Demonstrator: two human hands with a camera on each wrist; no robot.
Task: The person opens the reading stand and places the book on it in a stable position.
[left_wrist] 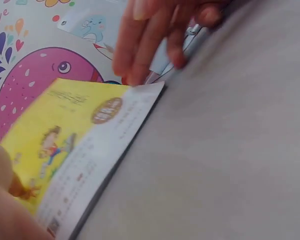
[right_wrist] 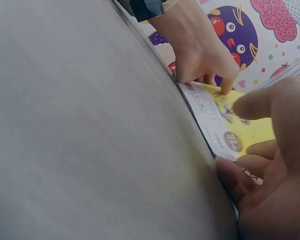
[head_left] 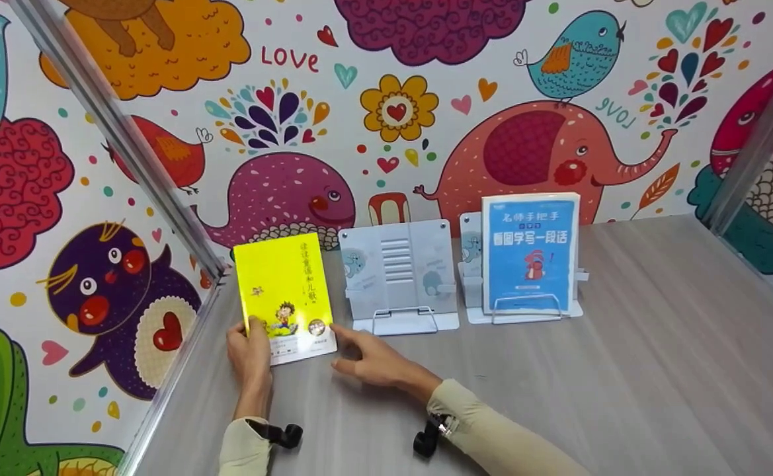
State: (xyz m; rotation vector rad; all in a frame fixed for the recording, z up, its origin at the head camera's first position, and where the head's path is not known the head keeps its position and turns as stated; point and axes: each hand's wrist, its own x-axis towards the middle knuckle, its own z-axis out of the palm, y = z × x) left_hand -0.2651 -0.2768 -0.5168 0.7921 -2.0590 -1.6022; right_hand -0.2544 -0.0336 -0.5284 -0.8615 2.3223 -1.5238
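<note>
A yellow book point(head_left: 285, 284) with a white lower band and a cartoon child on its cover faces the camera at the left. My left hand point(head_left: 251, 354) grips its lower left edge, thumb point(head_left: 257, 328) over the front and the other fingers hidden behind. At the lower right corner is my right hand point(head_left: 379, 360), index fingertip at the book's edge and thumb apart from it. The right wrist view shows that hand point(right_wrist: 275, 165) with its thumb off the cover. Whether the book's bottom edge touches the table cannot be told.
A white metal book stand point(head_left: 399, 271) with a wire front stop stands right of the yellow book. Further right, a second stand point(head_left: 471, 277) bears a blue book point(head_left: 531, 254). Behind them rises a patterned wall point(head_left: 386, 165); a metal post point(head_left: 161, 178) borders the left corner.
</note>
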